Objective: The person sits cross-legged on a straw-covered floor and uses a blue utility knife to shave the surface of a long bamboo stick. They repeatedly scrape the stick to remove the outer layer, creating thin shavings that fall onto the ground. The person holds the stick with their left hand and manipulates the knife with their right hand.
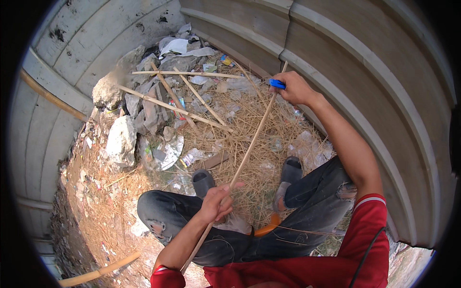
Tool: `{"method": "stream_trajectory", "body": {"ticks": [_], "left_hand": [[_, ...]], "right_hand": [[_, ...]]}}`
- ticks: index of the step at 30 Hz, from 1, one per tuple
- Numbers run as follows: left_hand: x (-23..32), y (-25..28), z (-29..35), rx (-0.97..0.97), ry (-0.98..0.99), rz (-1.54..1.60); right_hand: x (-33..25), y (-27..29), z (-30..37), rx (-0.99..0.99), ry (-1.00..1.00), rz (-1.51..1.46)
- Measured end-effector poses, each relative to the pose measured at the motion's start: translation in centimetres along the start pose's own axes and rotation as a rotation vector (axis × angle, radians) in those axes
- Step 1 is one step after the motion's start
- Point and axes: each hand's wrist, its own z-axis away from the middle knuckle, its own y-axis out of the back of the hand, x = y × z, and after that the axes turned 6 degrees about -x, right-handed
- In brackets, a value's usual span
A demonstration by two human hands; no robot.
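A long, thin bamboo strip (254,140) slants across my lap, its far end up by the metal wall and its near end beside my left sleeve. My left hand (217,202) is closed around its lower part, with a finger stretched along it. Near the far end, my right hand (294,88) grips a blue-handled cutter (277,84) against the strip. How far the blade is out cannot be made out. Beyond my hands, several more bamboo strips (175,108) lie crossed over rocks and straw.
A corrugated metal wall (345,62) rises close on the right, a pale panel wall (91,38) on the left. White rocks (121,141) and litter lie at the left. Bamboo poles (98,272) stick in from the left. Something orange (268,226) sits between my legs.
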Motion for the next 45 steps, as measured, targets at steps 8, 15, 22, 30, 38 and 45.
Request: {"method": "stream_trajectory", "body": {"ticks": [8,15,22,30,38,45], "left_hand": [[0.1,-0.5,-0.1,-0.041,-0.009,-0.011],[-0.3,-0.5,-0.1,-0.049,-0.080,-0.060],[0.1,-0.3,-0.4,0.005,-0.166,-0.137],[0.6,1.3,0.3,0.144,-0.251,-0.120],[2.5,1.7,-0.5,0.243,-0.474,-0.001],[3.4,-0.3,-1.0,0.198,-0.525,0.000]], "right_hand": [[1.5,0.2,-0.6,0.170,-0.046,-0.597],[-0.9,3.7,-0.1,0.335,-0.187,-1.192],[0.4,6.2,1.2,0.515,-0.076,-1.624],[3.1,10.7,3.9,1.171,-0.165,-1.063],[-2.6,7.9,6.3,0.560,-0.380,0.339],[-15.5,-0.3,5.0,-0.159,-0.032,-0.268]]}}
